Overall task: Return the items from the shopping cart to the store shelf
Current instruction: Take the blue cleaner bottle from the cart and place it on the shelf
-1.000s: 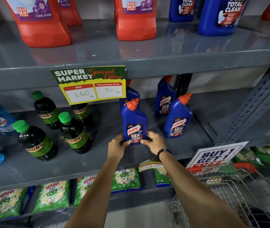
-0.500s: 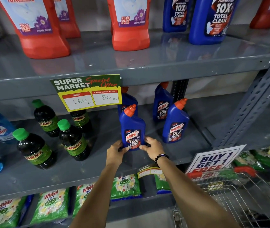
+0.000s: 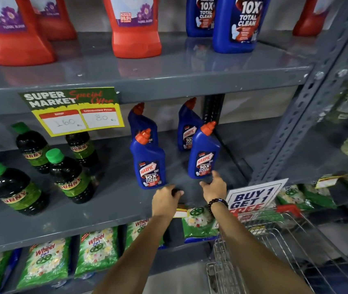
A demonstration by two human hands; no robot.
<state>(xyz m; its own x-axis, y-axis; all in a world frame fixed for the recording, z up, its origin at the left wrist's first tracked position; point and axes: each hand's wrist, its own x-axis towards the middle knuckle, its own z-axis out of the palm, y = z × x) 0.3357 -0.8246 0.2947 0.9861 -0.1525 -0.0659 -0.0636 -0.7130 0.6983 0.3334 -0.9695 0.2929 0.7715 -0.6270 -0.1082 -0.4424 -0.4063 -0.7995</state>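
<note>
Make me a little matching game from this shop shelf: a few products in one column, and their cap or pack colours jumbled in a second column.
Things:
1. Front toilet cleaner bottle
2. Dark Sunny bottle
3. Wheel detergent packet
4. Big floral bottle

Colours:
A. red body
B. green pack
C. orange cap on a blue body
D. green cap

Pairs: 1-C, 2-D, 3-B, 4-A

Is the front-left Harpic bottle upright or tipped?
Upright: the front-left Harpic bottle stands on the middle shelf, cap on top, both hands clear of it.
</note>
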